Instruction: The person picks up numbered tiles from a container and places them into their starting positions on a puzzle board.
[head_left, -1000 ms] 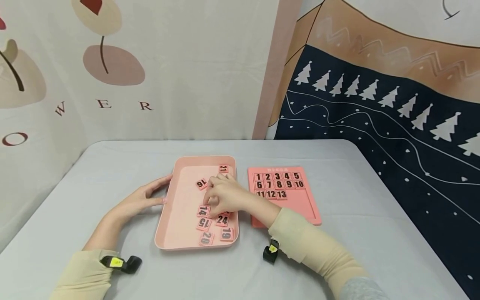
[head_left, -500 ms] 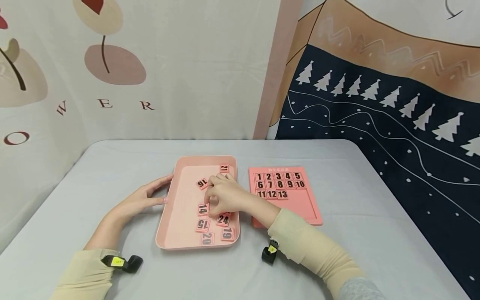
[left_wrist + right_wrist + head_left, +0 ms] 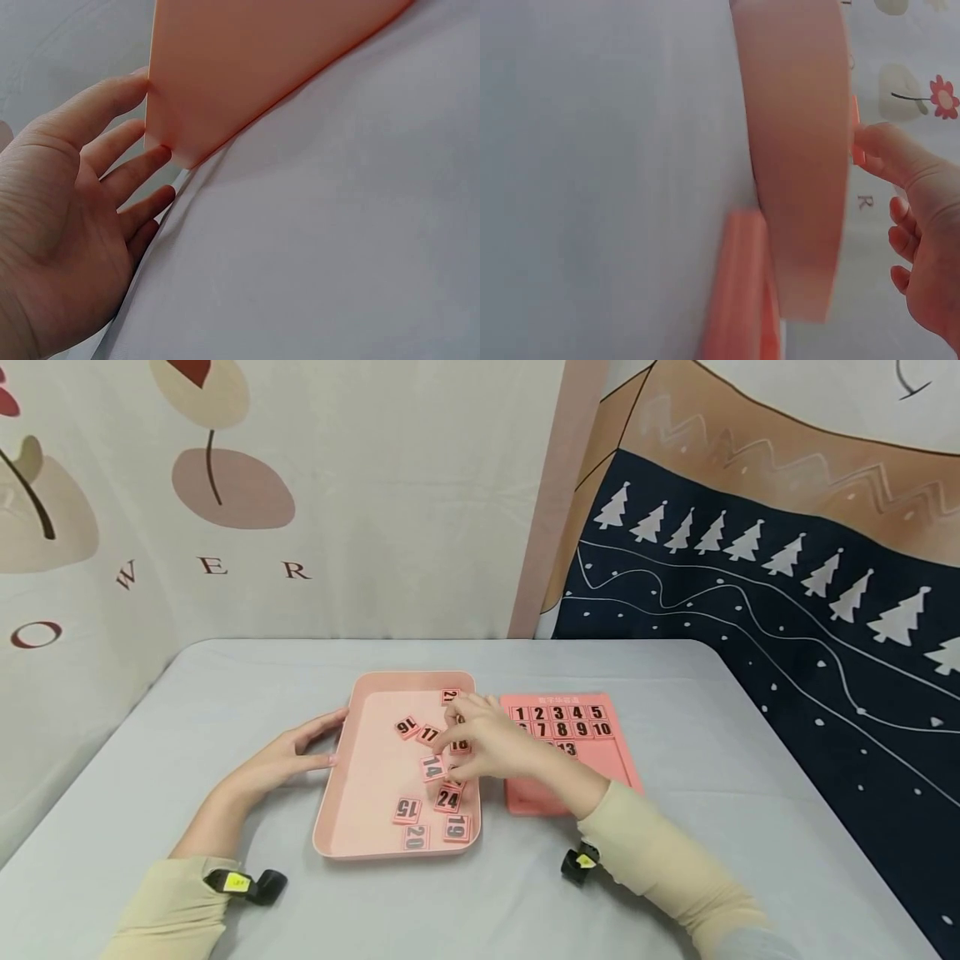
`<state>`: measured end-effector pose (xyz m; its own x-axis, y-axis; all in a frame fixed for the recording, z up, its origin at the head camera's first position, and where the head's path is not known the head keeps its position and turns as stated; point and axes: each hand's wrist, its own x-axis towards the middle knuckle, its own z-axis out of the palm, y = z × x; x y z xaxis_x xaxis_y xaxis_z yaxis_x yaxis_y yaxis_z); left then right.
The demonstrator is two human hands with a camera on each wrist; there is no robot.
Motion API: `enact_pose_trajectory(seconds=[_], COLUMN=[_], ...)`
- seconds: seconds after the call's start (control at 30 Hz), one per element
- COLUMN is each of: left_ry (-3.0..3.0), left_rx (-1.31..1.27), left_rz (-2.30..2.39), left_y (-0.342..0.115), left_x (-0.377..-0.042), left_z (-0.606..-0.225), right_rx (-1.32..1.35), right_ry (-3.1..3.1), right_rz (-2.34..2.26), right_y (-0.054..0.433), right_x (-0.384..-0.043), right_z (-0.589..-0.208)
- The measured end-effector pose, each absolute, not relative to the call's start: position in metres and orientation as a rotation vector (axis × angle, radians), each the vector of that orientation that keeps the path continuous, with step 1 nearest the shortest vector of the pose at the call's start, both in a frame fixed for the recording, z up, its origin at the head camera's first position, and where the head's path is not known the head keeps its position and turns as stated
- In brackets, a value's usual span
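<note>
Head view looks forward and down, farthest off, above and behind my left hand (image 3: 288, 753) and my right hand (image 3: 489, 739); each wrist view, low and close behind its hand, faces along it to the tray (image 3: 363, 802) and shares both with the head view.

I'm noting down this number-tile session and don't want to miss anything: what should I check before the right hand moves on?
1. Tile 14 pinched in the right hand: ok.
2. Left hand touching the tray: ok, at its edge.
3. Tile 14 over the board: not ok, it is over the tray.
4. Spot just right of tile 13 bare: ok.
5. Tiles 1 to 5 in order along the top row: ok.
6. Tile 11 in its place: cannot tell, the right arm covers that spot.
</note>
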<state>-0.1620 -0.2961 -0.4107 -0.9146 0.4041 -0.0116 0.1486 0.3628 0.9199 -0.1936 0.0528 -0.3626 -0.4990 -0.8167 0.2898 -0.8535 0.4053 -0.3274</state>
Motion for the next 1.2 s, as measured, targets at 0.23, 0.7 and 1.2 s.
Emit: enact_pose_trajectory(seconds=[0.23,0.7,1.2], left_ry=[2.38,2.39,2.381], left_rx=[0.513,0.504,0.525], left_rz=[1.587,1.571,1.585], left_y=[-0.296,-0.296,-0.297], left_x=[-0.163,-0.162,-0.163], left_z=[-0.412,-0.412,-0.413], right_rx=[1.49,1.4,1.392], right_ry=[-2.526,-2.662,-2.727], right_rz=[0.746,0.619,0.439], right_y=[0.1,0.19,0.24], right_x=[-0.197,-0.203,-0.209], right_z=[-0.359,-0.364,-0.367])
